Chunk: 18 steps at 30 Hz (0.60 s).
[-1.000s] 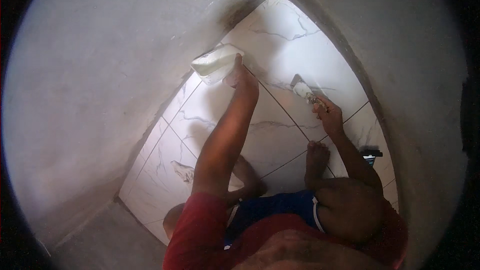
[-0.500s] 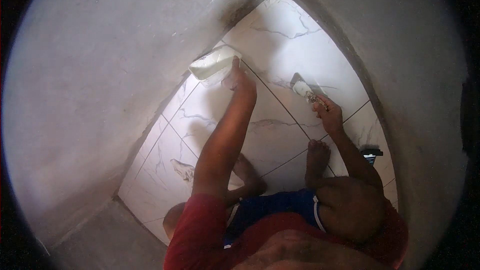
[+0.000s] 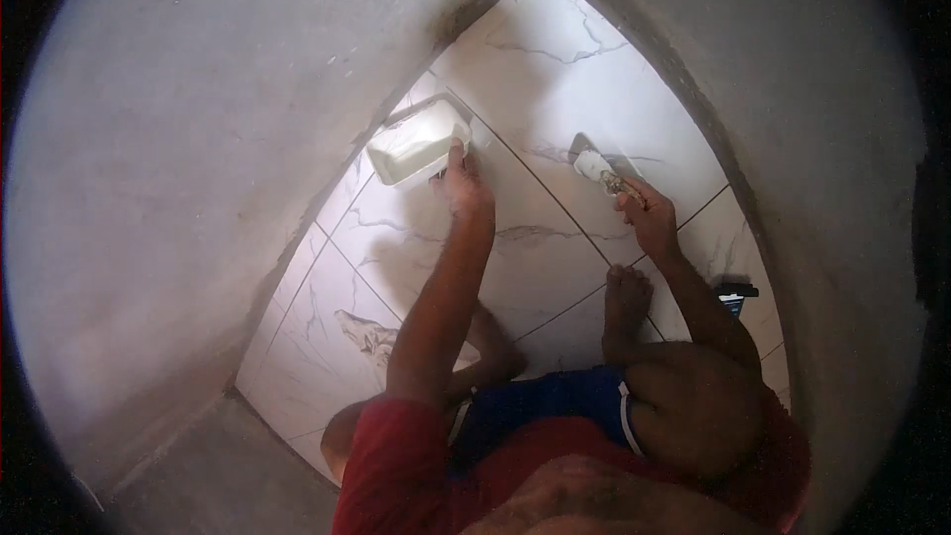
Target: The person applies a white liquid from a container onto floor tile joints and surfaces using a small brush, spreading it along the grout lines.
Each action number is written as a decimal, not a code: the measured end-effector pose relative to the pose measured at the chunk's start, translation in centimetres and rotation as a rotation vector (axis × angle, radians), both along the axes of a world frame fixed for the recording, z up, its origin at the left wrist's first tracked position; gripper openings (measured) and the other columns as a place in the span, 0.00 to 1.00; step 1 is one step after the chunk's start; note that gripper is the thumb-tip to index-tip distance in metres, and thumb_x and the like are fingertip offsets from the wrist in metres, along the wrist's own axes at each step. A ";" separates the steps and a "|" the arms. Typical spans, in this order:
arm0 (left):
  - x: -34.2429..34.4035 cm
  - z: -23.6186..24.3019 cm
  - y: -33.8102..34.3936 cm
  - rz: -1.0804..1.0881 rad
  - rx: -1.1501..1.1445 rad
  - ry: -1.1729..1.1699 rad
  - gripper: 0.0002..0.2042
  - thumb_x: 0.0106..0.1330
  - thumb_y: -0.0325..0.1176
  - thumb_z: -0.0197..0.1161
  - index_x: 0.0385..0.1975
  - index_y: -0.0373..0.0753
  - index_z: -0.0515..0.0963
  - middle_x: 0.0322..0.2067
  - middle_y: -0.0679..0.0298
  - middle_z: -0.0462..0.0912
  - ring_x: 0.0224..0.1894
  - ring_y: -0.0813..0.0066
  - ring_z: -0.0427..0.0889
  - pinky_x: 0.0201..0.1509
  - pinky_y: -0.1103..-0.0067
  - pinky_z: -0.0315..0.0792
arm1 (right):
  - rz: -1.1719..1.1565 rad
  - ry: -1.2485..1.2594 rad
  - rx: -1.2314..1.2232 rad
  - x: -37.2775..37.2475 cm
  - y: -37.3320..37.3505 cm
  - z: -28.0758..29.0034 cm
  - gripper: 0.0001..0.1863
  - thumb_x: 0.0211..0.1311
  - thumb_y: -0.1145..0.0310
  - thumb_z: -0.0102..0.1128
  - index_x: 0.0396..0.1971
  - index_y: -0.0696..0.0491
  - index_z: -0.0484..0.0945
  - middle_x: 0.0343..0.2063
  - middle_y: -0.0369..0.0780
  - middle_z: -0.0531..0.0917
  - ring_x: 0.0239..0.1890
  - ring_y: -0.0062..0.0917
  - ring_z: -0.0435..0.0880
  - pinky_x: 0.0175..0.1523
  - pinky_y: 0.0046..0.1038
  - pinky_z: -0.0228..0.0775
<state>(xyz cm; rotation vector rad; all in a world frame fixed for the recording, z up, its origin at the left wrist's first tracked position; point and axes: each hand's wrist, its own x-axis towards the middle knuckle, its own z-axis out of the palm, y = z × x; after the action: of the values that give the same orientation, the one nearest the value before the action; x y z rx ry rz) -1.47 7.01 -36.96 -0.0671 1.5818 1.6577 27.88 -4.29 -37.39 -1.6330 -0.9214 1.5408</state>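
My left hand [image 3: 461, 183] grips the near right corner of a white rectangular plastic container [image 3: 401, 154] with a pale inside, held over the floor beside the left wall. My right hand [image 3: 649, 213] is closed on the handle of a putty knife [image 3: 594, 163] smeared with white paste, its blade pointing up and left over the white marble-patterned tiles [image 3: 525, 272]. The two hands are apart, the container to the left of the knife.
Grey plastered walls [image 3: 198, 139] meet in a corner at the top and hem in the tiled floor. A crumpled pale cloth [image 3: 367, 337] lies at lower left, and a dark device with a lit screen [image 3: 733, 302] is at right. My bare foot [image 3: 624, 302] rests between.
My left hand has drawn the container slightly back toward me and left, showing more of its inside. My right hand and knife sit slightly higher in the picture, along with the floor.
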 end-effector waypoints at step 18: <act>-0.1 -0.1 3.3 -0.042 -0.042 0.280 0.30 0.58 0.23 0.72 0.57 0.29 0.61 0.52 0.51 0.76 0.52 0.61 0.79 0.58 0.71 0.74 | -0.027 0.025 0.042 0.0 -0.5 0.5 0.24 0.67 0.60 0.64 0.58 0.58 0.77 0.31 0.35 0.84 0.30 0.15 0.78 0.36 0.21 0.74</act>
<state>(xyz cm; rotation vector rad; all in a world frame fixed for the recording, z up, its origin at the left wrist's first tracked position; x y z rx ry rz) -1.62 10.32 -37.06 0.1829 1.8128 1.6557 27.89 -4.76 -36.89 -1.5865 -0.9091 1.5104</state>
